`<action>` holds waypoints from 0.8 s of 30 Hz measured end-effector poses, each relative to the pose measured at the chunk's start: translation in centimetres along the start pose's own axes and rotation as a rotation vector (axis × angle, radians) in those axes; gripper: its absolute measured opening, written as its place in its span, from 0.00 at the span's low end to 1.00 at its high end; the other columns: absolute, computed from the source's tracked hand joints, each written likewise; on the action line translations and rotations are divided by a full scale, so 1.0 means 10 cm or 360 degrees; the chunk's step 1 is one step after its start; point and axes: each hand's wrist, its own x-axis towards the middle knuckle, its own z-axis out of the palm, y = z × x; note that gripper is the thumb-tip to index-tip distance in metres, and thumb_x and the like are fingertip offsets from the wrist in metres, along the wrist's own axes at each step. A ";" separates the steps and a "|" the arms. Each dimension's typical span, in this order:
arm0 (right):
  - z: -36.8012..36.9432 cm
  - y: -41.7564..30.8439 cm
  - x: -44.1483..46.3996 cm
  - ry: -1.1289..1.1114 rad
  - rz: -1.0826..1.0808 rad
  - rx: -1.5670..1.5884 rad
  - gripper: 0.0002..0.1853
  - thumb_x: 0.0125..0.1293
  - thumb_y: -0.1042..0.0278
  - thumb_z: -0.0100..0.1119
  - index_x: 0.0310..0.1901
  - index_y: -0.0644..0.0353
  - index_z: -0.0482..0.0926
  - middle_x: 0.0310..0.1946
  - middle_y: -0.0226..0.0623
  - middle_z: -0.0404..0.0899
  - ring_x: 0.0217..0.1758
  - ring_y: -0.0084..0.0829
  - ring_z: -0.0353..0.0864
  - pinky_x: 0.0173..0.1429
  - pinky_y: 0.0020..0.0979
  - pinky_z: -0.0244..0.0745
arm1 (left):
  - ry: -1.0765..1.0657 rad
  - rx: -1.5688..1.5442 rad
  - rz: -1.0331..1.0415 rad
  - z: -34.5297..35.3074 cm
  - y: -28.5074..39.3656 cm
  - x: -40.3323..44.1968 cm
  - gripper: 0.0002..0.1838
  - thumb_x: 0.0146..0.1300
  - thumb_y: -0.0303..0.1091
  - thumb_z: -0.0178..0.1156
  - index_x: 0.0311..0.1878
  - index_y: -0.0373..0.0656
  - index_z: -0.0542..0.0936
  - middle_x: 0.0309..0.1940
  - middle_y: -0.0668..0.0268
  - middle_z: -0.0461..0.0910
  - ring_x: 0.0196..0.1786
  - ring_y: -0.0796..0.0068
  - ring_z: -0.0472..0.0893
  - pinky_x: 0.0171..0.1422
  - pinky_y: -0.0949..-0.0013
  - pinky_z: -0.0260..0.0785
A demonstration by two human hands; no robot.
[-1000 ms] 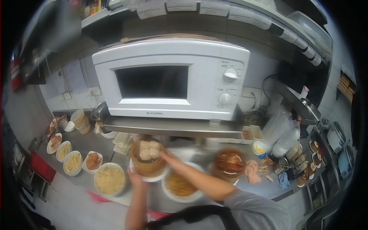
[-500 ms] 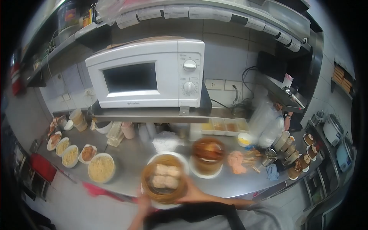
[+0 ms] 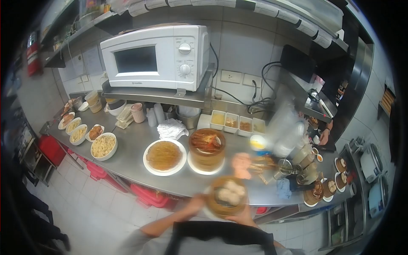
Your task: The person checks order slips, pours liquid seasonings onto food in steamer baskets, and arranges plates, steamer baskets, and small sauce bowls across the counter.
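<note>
Between my two hands, close to my body at the counter's front edge, is a round bamboo steamer (image 3: 225, 207) on a white plate, with several pale dumplings (image 3: 230, 192) inside. My left hand (image 3: 195, 205) grips its left side, and my right hand (image 3: 243, 216) holds the lower right. Both are slightly blurred. Beyond it on the steel counter stands another steamer (image 3: 206, 160) with reddish-brown food, on a white plate. To its left lies a white plate of flat brown food (image 3: 164, 156).
A microwave (image 3: 155, 57) sits on a raised shelf. Bowls of rice or noodles (image 3: 104, 146) line the left. Sauce trays (image 3: 231, 122), an orange cloth (image 3: 242, 165), a metal cup (image 3: 282, 168) and more steamers (image 3: 313, 193) are at right. Another person's hand (image 3: 325, 137) shows at far right.
The dumpling steamer and its plate have moved right in both my hands, off the counter spot near the flat brown food. The view has turned right, showing more of the right side.
</note>
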 end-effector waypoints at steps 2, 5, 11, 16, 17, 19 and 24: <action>-0.18 0.13 -0.09 0.0143 -0.0046 -0.0030 0.71 0.24 0.56 0.84 0.68 0.67 0.44 0.64 0.49 0.58 0.68 0.41 0.60 0.70 0.38 0.57 | -0.0100 0.0064 -0.0022 0.23 0.27 0.10 0.20 0.69 0.32 0.42 0.58 0.28 0.69 0.49 0.51 0.77 0.52 0.65 0.76 0.60 0.66 0.65; -0.34 0.26 -0.12 0.0316 -0.0018 -0.0042 0.72 0.23 0.56 0.84 0.69 0.67 0.43 0.64 0.50 0.57 0.67 0.43 0.60 0.69 0.39 0.56 | -0.0252 0.0903 0.0194 0.33 0.92 0.07 0.21 0.68 0.32 0.43 0.61 0.30 0.67 0.50 0.47 0.76 0.51 0.63 0.77 0.59 0.65 0.66; -0.41 0.37 -0.04 0.0640 0.0138 -0.0264 0.72 0.25 0.55 0.83 0.69 0.67 0.41 0.65 0.52 0.51 0.68 0.49 0.53 0.70 0.44 0.51 | 0.0262 0.1287 0.1657 -0.76 3.22 -0.10 0.17 0.58 0.25 0.54 0.52 0.43 0.75 0.42 0.57 0.78 0.44 0.60 0.79 0.49 0.63 0.71; -0.42 0.34 0.06 0.0631 0.0153 -0.0284 0.67 0.34 0.59 0.78 0.70 0.67 0.37 0.67 0.54 0.48 0.70 0.48 0.50 0.72 0.42 0.46 | 0.1399 0.1811 0.2752 -1.91 5.46 0.53 0.17 0.55 0.21 0.52 0.50 0.40 0.74 0.46 0.54 0.77 0.48 0.54 0.77 0.53 0.60 0.70; -0.45 0.36 0.05 0.0593 0.0124 -0.0243 0.63 0.40 0.61 0.73 0.70 0.67 0.36 0.69 0.54 0.46 0.71 0.47 0.50 0.73 0.40 0.43 | 0.1515 0.1941 0.2684 -2.00 5.69 0.68 0.19 0.55 0.20 0.52 0.52 0.41 0.74 0.47 0.54 0.76 0.49 0.55 0.77 0.53 0.60 0.70; -0.49 0.51 -0.05 0.0627 0.0105 -0.0076 0.55 0.49 0.65 0.63 0.71 0.67 0.34 0.70 0.54 0.44 0.72 0.46 0.49 0.74 0.39 0.41 | 0.1615 0.2099 0.2436 -2.16 5.99 0.96 0.24 0.55 0.20 0.49 0.57 0.43 0.71 0.53 0.52 0.71 0.55 0.56 0.74 0.58 0.60 0.67; -0.50 0.41 -0.07 0.0910 0.0073 0.0321 0.42 0.58 0.66 0.49 0.70 0.66 0.39 0.66 0.53 0.52 0.66 0.43 0.56 0.68 0.37 0.48 | 0.1684 0.2135 0.2225 -2.44 6.22 1.31 0.27 0.53 0.22 0.46 0.60 0.42 0.68 0.62 0.52 0.65 0.62 0.51 0.67 0.65 0.60 0.61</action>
